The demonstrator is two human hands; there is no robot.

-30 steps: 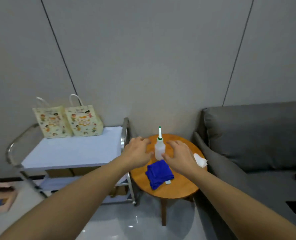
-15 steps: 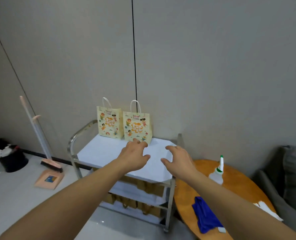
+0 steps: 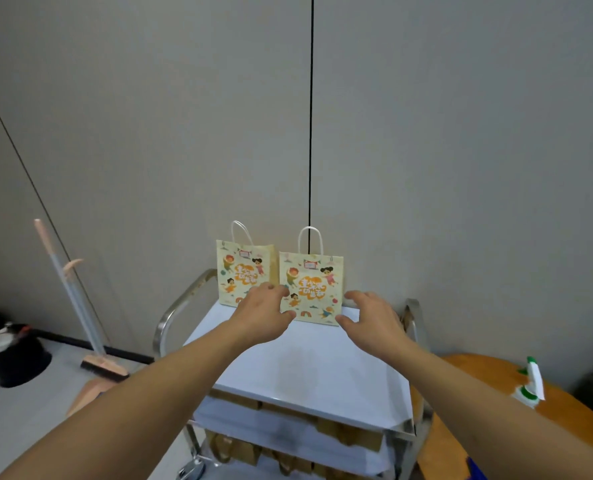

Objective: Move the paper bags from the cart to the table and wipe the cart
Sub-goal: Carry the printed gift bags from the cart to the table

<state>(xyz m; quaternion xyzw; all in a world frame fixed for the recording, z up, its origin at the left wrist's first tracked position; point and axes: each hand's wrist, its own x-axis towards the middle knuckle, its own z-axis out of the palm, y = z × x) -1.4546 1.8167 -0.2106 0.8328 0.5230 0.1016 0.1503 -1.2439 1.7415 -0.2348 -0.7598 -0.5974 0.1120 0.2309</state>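
Two cream paper bags with cartoon prints stand upright at the back of the cart's white top (image 3: pixel 308 368), against the wall: the left bag (image 3: pixel 241 271) and the right bag (image 3: pixel 314 285). My left hand (image 3: pixel 263 315) hovers with loosely curved fingers just in front of the gap between the bags, at the right bag's left edge. My right hand (image 3: pixel 371 318) reaches with spread fingers to the right bag's lower right corner. Neither hand holds anything. The round wooden table (image 3: pixel 516 403) sits to the cart's right.
A white squeeze bottle with green cap (image 3: pixel 530 384) stands on the table, and a blue cloth's edge (image 3: pixel 475 469) shows at the bottom right. A broom and dustpan (image 3: pixel 90 351) lean on the wall at left beside a black bin (image 3: pixel 7 355). Brown bags fill the cart's lower shelf (image 3: pixel 281 445).
My view has swung left from the table to the cart. Both hands moved forward over the cart top and now flank the right bag.
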